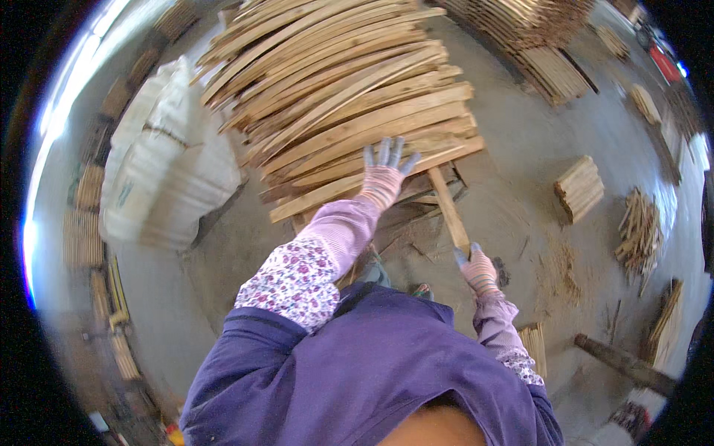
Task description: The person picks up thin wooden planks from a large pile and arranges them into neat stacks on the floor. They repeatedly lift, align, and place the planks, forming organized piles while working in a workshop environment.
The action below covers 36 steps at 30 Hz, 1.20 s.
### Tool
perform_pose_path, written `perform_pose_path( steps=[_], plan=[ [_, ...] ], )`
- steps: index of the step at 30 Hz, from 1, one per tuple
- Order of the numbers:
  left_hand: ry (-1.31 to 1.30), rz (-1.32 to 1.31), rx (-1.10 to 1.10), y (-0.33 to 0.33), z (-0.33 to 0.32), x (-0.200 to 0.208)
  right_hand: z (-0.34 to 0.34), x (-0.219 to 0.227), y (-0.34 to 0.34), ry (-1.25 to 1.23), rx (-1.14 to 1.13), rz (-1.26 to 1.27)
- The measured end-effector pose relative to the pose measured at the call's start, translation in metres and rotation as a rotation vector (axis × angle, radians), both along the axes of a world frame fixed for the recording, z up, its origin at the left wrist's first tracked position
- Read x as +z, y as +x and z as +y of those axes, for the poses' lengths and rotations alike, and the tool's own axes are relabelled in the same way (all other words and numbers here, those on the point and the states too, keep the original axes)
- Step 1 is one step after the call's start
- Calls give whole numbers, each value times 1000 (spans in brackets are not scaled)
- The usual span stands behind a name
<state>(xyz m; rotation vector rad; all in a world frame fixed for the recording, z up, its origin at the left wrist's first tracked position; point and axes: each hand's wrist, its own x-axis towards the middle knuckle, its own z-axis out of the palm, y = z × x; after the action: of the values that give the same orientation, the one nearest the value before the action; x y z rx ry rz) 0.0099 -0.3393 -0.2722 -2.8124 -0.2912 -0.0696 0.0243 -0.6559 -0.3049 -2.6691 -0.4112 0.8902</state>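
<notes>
A wide layer of long, rough wooden boards point(349, 78) lies crosswise ahead of me, side by side with some overlapping at angles. My left hand point(384, 177), in a striped glove with grey fingertips, rests on the nearest boards with its fingers spread. Lower and to the right, my right hand point(477, 269), gloved alike, is closed around the near end of a flat wooden slat point(448, 208). The slat's far end meets the near edge of the boards; whether it is joined to something under them is hidden.
A large white sack point(167, 160) stands left of the boards. On the floor to the right are a short bundle of boards point(579, 188), a heap of thin sticks point(639, 232) and a thick timber point(625, 363). More stacked wood point(554, 73) stands at the far right.
</notes>
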Motion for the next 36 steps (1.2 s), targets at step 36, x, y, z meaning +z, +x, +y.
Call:
perform_pose_path(
  steps=[36],
  plan=[
    [-502,-264,42,-188,115,38,101,95,-38,362,356,-191]
  ],
)
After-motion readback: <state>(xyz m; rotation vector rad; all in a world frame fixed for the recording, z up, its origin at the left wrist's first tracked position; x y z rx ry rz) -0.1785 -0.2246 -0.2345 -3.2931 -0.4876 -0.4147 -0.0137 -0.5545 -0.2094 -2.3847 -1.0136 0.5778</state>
